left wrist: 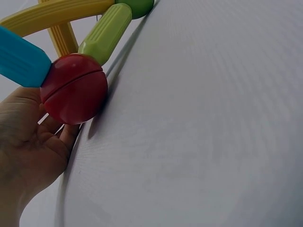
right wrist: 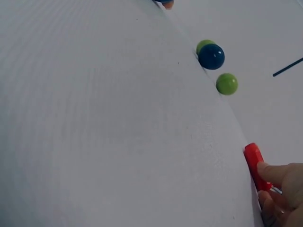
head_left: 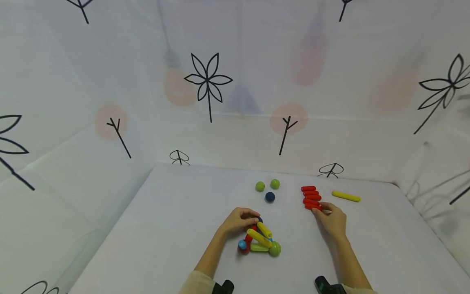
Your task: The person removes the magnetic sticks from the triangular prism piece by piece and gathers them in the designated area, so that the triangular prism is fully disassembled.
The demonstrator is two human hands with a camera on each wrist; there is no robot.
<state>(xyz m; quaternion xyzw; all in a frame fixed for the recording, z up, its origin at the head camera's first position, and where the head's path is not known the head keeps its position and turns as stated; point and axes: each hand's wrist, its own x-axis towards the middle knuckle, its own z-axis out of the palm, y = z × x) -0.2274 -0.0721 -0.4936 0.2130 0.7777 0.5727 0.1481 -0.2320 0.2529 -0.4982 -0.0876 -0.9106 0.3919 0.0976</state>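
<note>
In the head view my left hand (head_left: 238, 220) grips the far corner of a ball-and-rod building toy frame, fingers and thumb around its dark blue ball (head_left: 259, 219). The frame has yellow rods (head_left: 258, 237), a light green rod (head_left: 259, 247), a green ball (head_left: 274, 248), a red ball (left wrist: 75, 89) and a light blue rod (left wrist: 22, 57) rising from that red ball. Over to the right, my right hand (head_left: 333, 220) pinches the nearest red rod (right wrist: 254, 163) between thumb and fingers, at the near end of a row of several red rods (head_left: 309, 193).
Beyond the frame sit two green balls (head_left: 275, 183) and a loose dark blue ball (head_left: 269, 197). One yellow rod (head_left: 346, 196) lies right of the red row. White cloth covers the table (head_left: 165, 212), with a patterned curtain (head_left: 235, 139) behind it.
</note>
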